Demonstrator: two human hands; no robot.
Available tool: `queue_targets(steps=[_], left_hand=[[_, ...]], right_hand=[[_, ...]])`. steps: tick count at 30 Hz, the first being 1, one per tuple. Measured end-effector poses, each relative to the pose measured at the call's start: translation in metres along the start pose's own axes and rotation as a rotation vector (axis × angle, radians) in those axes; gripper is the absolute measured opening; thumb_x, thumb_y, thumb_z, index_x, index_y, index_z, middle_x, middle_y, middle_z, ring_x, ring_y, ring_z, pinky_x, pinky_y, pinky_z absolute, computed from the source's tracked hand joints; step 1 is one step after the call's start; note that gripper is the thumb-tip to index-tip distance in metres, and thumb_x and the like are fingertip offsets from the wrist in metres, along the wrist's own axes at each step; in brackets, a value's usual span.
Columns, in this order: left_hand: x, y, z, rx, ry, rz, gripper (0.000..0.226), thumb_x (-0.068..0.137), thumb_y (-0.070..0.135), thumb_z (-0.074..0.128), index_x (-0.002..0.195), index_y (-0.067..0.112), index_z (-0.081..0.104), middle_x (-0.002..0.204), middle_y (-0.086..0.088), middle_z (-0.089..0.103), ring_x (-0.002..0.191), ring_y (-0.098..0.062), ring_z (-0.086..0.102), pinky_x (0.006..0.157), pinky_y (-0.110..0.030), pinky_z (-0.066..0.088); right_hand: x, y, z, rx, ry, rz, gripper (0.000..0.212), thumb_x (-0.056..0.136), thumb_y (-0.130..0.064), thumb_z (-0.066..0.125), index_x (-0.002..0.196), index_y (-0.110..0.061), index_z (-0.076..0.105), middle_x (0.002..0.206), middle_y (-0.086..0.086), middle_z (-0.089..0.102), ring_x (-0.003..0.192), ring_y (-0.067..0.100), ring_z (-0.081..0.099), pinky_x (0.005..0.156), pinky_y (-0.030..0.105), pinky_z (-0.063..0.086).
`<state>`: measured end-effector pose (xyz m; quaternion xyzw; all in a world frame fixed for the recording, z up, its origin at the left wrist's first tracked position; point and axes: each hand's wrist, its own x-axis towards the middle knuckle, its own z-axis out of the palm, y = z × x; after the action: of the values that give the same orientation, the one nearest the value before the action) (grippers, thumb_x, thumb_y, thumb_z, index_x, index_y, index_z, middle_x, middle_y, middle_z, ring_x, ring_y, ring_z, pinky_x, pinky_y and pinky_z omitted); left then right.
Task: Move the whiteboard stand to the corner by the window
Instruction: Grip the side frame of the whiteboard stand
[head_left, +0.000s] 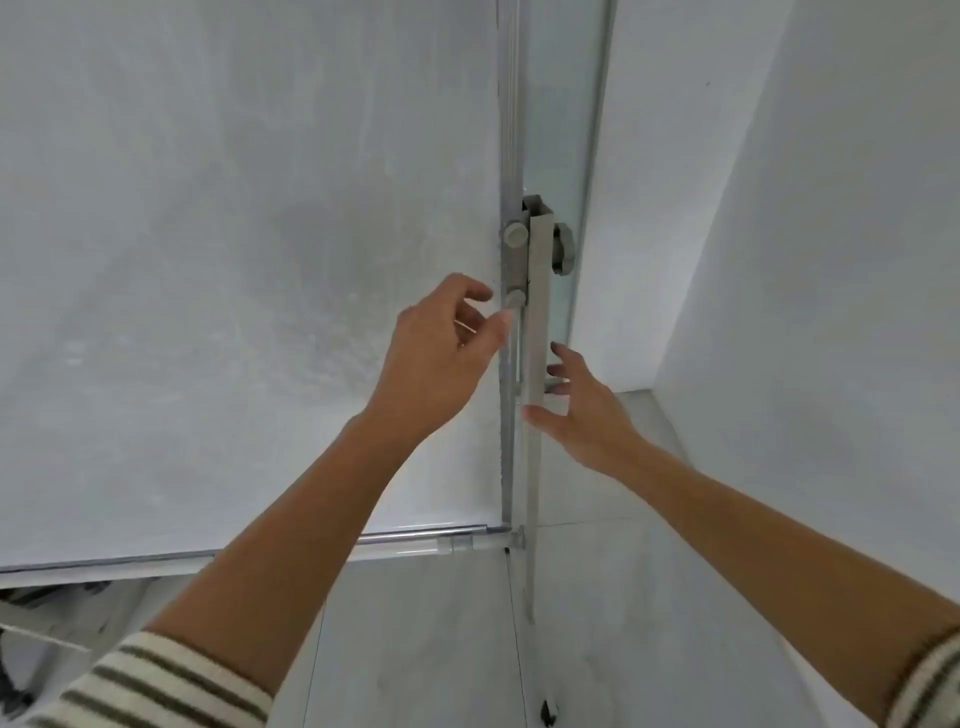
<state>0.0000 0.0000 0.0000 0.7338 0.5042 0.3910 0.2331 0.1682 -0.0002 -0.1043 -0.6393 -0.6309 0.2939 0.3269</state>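
The whiteboard (234, 260) fills the left and middle of the view, its smudged white face toward me. Its metal frame edge and grey stand post (537, 322) run down the middle, with round knobs (516, 235) near the top of the post. My left hand (441, 353) hovers at the board's right edge, fingers apart, fingertips near the lower knob and holding nothing. My right hand (587, 410) is open just right of the post, its thumb touching the post's front. A tray rail (415, 538) runs along the board's bottom.
A white wall (805, 260) stands close on the right, meeting the pale tiled floor (649, 623). A glass pane with a metal strip (561, 130) rises behind the post. Dark objects (31, 649) lie under the board at lower left. A small black piece, possibly a caster, (548, 712) sits on the floor.
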Motion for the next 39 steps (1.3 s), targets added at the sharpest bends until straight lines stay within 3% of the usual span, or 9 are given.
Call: queue_targets(steps=[2, 6, 10, 14, 24, 27, 32, 35, 39], left_hand=[[0.017, 0.010, 0.003, 0.057, 0.044, 0.042, 0.035, 0.091, 0.040, 0.060, 0.117, 0.017, 0.058, 0.090, 0.004, 0.064, 0.073, -0.006, 0.060, 0.065, -0.015, 0.047], [0.044, 0.014, 0.013, 0.091, 0.113, 0.104, 0.031, 0.086, 0.037, 0.067, 0.102, 0.011, 0.060, 0.083, 0.002, 0.064, 0.073, -0.017, 0.061, 0.072, -0.030, 0.054], [0.073, 0.004, 0.020, 0.078, 0.164, 0.088, 0.017, 0.085, 0.027, 0.069, 0.089, 0.012, 0.061, 0.069, 0.012, 0.058, 0.070, -0.016, 0.063, 0.075, -0.032, 0.056], [0.110, -0.002, 0.031, 0.020, 0.189, 0.033, 0.027, 0.082, 0.029, 0.073, 0.101, 0.011, 0.063, 0.079, 0.004, 0.066, 0.075, -0.017, 0.066, 0.076, -0.031, 0.057], [0.227, -0.027, 0.076, 0.127, 0.228, 0.022, 0.020, 0.086, 0.026, 0.068, 0.084, 0.007, 0.064, 0.073, -0.009, 0.070, 0.067, -0.026, 0.066, 0.069, -0.039, 0.058], [0.262, -0.038, 0.086, 0.128, 0.267, 0.012, 0.018, 0.087, 0.025, 0.068, 0.084, 0.007, 0.064, 0.073, -0.009, 0.070, 0.067, -0.027, 0.067, 0.069, -0.040, 0.059], [0.315, -0.055, 0.094, 0.162, 0.290, -0.029, 0.018, 0.088, 0.027, 0.066, 0.079, 0.014, 0.056, 0.064, 0.004, 0.060, 0.058, -0.014, 0.057, 0.054, -0.008, 0.043], [0.346, -0.067, 0.097, 0.206, 0.297, -0.032, 0.021, 0.089, 0.028, 0.064, 0.078, 0.017, 0.051, 0.057, 0.015, 0.047, 0.050, -0.003, 0.046, 0.050, -0.004, 0.038], [0.386, -0.084, 0.101, 0.257, 0.316, -0.004, 0.019, 0.090, 0.030, 0.062, 0.082, 0.014, 0.055, 0.061, 0.008, 0.052, 0.054, -0.011, 0.047, 0.054, -0.010, 0.037]], right_hand=[[0.012, -0.010, 0.004, -0.033, -0.009, -0.015, 0.074, 0.086, -0.033, 0.066, 0.146, -0.024, 0.022, 0.133, 0.002, 0.056, 0.117, 0.025, 0.059, 0.098, 0.047, 0.049], [0.032, -0.010, 0.004, -0.158, -0.058, -0.018, 0.038, 0.095, -0.027, 0.053, 0.127, -0.014, 0.036, 0.091, 0.002, 0.062, 0.087, 0.030, 0.066, 0.079, 0.049, 0.055], [0.054, 0.000, -0.001, -0.244, -0.081, -0.054, 0.036, 0.097, -0.030, 0.049, 0.126, -0.015, 0.034, 0.089, 0.005, 0.065, 0.077, 0.028, 0.065, 0.072, 0.048, 0.056], [0.096, 0.008, -0.006, -0.231, -0.068, -0.031, 0.033, 0.096, -0.028, 0.050, 0.122, -0.015, 0.035, 0.072, -0.003, 0.054, 0.070, 0.027, 0.062, 0.069, 0.048, 0.055], [0.222, 0.034, -0.027, -0.218, -0.139, -0.098, 0.041, 0.097, -0.026, 0.051, 0.131, -0.013, 0.031, 0.094, 0.012, 0.064, 0.078, 0.029, 0.065, 0.067, 0.038, 0.053], [0.264, 0.039, -0.028, -0.207, -0.146, -0.105, 0.042, 0.096, -0.026, 0.050, 0.132, -0.015, 0.031, 0.093, 0.013, 0.065, 0.076, 0.031, 0.065, 0.072, 0.047, 0.057], [0.324, 0.040, -0.028, -0.193, -0.175, -0.096, 0.047, 0.096, -0.025, 0.052, 0.136, -0.014, 0.029, 0.105, 0.015, 0.064, 0.087, 0.032, 0.066, 0.077, 0.043, 0.056], [0.360, 0.041, -0.026, -0.196, -0.188, -0.088, 0.046, 0.095, -0.026, 0.052, 0.134, -0.015, 0.029, 0.107, 0.016, 0.064, 0.090, 0.034, 0.065, 0.082, 0.050, 0.056], [0.405, 0.041, -0.023, -0.163, -0.185, -0.071, 0.045, 0.095, -0.025, 0.052, 0.133, -0.016, 0.030, 0.109, 0.015, 0.064, 0.093, 0.034, 0.065, 0.085, 0.051, 0.055]])
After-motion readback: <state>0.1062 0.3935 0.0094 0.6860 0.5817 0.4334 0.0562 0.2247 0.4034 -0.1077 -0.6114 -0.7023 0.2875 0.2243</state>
